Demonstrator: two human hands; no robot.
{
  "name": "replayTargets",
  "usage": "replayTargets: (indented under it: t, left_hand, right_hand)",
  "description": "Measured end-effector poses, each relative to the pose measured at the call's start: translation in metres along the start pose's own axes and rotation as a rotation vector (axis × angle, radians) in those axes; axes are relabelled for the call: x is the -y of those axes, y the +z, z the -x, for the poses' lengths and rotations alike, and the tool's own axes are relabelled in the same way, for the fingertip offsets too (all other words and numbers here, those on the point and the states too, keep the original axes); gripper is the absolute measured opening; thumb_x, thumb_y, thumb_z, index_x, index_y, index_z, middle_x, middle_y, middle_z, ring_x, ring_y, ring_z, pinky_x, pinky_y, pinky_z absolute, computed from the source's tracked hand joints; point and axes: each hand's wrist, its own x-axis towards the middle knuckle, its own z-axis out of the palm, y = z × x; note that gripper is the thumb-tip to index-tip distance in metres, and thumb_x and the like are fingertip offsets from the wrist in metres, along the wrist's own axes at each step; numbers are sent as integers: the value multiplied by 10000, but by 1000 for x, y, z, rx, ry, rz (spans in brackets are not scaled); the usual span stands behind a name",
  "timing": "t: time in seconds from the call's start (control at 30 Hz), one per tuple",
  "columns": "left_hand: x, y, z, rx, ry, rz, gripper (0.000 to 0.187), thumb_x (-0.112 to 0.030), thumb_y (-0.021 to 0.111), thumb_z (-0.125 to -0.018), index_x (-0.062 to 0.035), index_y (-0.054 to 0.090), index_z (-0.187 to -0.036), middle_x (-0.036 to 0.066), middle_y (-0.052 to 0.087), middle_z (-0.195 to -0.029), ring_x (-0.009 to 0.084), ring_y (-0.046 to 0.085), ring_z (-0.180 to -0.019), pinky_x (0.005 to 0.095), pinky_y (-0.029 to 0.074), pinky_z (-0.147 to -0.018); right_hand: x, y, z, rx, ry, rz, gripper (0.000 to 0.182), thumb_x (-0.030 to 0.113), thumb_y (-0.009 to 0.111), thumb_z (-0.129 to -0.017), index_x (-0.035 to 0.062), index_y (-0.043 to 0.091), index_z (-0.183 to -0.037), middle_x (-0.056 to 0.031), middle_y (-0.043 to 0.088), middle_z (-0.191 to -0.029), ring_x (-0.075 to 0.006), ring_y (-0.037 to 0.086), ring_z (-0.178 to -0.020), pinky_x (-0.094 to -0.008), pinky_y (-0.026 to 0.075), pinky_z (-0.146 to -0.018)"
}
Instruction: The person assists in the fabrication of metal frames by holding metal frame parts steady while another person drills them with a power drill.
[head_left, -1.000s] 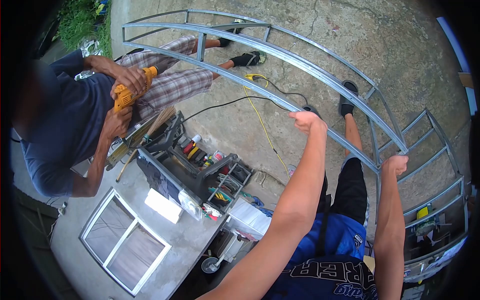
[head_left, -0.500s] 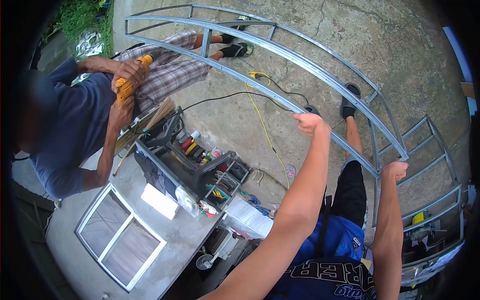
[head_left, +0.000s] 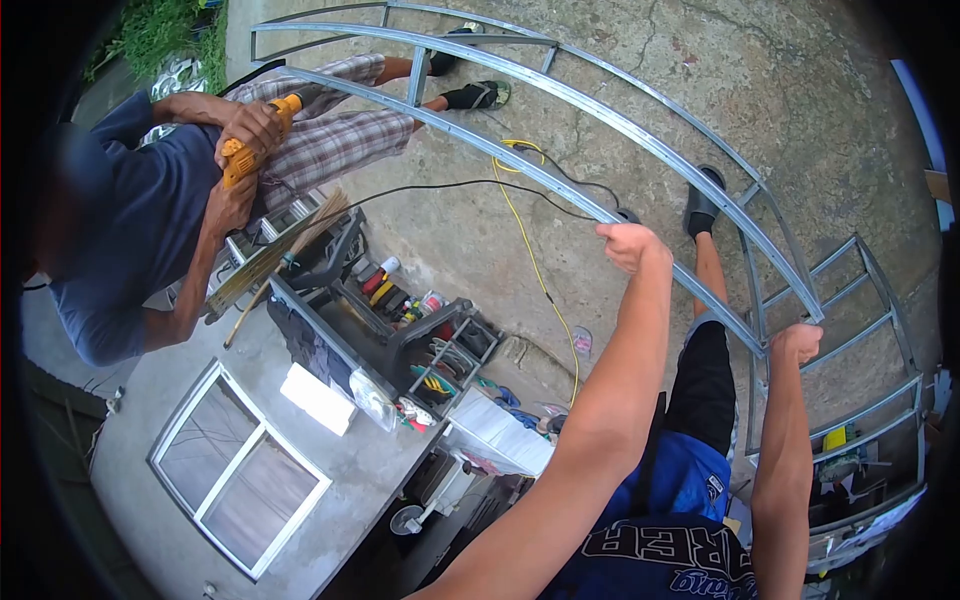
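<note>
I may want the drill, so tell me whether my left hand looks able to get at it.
Probably not: your left hand grips the metal frame, and the drill is in the co-worker's hands, well off to your left.

Single head view, wide-angle, dark curved edges; looks from the wearer's head forward and steeply down, over the dark shirt onto the concrete ground; shirt and forearms nearest, lower right; left hand and right hand a bit farther out, on the metal frame that spans the upper part; co-worker farther off at left, seen sideways; window slanted, lower left.
</note>
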Motion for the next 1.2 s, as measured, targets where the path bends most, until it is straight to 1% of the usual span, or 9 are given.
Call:
replayTargets:
  t: [0.07, 0.17, 0.27, 0.37, 0.47, 0.7, 0.97, 1.07, 1.2]
  left_hand:
    - [-5, -3, 3, -14, -14, 6, 722, -481, 219, -935, 89, 580, -1194, 271, 555, -1256, 413, 527, -1164, 476, 387, -1014]
    - [-4, 1, 2, -92, 0, -9, 711, -468, 215, -945, 82, 650, -1059, 275, 617, -1137, 420, 572, -1084, 487, 401, -993]
    - [2, 6, -9, -127, 32, -3, 714, -471, 218, -942, 87, 649, -1053, 281, 617, -1131, 424, 572, -1082, 486, 402, -991]
    - [0, 5, -6, -111, 10, -13, 718, -475, 216, -940, 89, 648, -1048, 282, 616, -1130, 427, 572, -1079, 486, 401, -992]
    - [-5, -3, 3, -22, -21, -7, 735, -487, 219, -944, 111, 588, -1161, 283, 566, -1231, 413, 534, -1155, 483, 380, -1017]
    - [2, 4, -11, -72, 3, -35, 731, -483, 217, -944, 108, 597, -1146, 286, 572, -1216, 415, 539, -1148, 481, 383, -1015]
    - [6, 9, -18, -88, 11, -48, 723, -477, 210, -942, 101, 586, -1161, 283, 566, -1226, 414, 539, -1146, 484, 392, -1011]
    - [8, 9, -22, -62, 25, -52, 717, -474, 213, -942, 99, 579, -1169, 281, 565, -1227, 416, 540, -1144, 487, 395, -1007]
    - [7, 11, -20, -97, 19, -52, 711, -469, 218, -941, 99, 595, -1143, 287, 575, -1206, 422, 546, -1131, 490, 399, -1001]
  right_hand:
    - [-1, -1, 0, -2, -2, 11, 565, 335, 397, -850, -133, 635, -1060, -312, 610, -1131, -435, 570, -1093, -461, 408, -975]
    - [0, -4, 5, 23, 9, 13, 560, 332, 402, -848, -132, 638, -1054, -309, 611, -1129, -430, 577, -1083, -460, 414, -964]
    - [9, -8, 12, 31, 15, 19, 555, 329, 404, -847, -130, 641, -1048, -307, 613, -1124, -427, 584, -1071, -460, 421, -951]
    - [8, -10, 14, 31, 18, 13, 555, 327, 405, -848, -132, 637, -1053, -309, 610, -1129, -429, 583, -1067, -459, 424, -944]
    - [8, -9, 14, 26, 19, -1, 562, 327, 405, -848, -140, 624, -1072, -317, 598, -1148, -434, 577, -1074, -459, 424, -944]
    - [3, -5, 9, 20, 7, -15, 576, 324, 402, -852, -160, 598, -1096, -336, 574, -1175, -443, 563, -1090, -466, 419, -947]
    - [6, -7, 11, 46, 15, -19, 569, 320, 385, -869, -159, 603, -1087, -331, 579, -1170, -440, 570, -1084, -469, 423, -948]
    - [9, -9, 17, 40, 21, -28, 566, 319, 382, -872, -153, 604, -1090, -329, 581, -1168, -438, 572, -1079, -471, 425, -946]
    - [7, -8, 13, 57, 15, -47, 561, 316, 383, -873, -150, 603, -1095, -322, 583, -1170, -433, 572, -1077, -468, 427, -943]
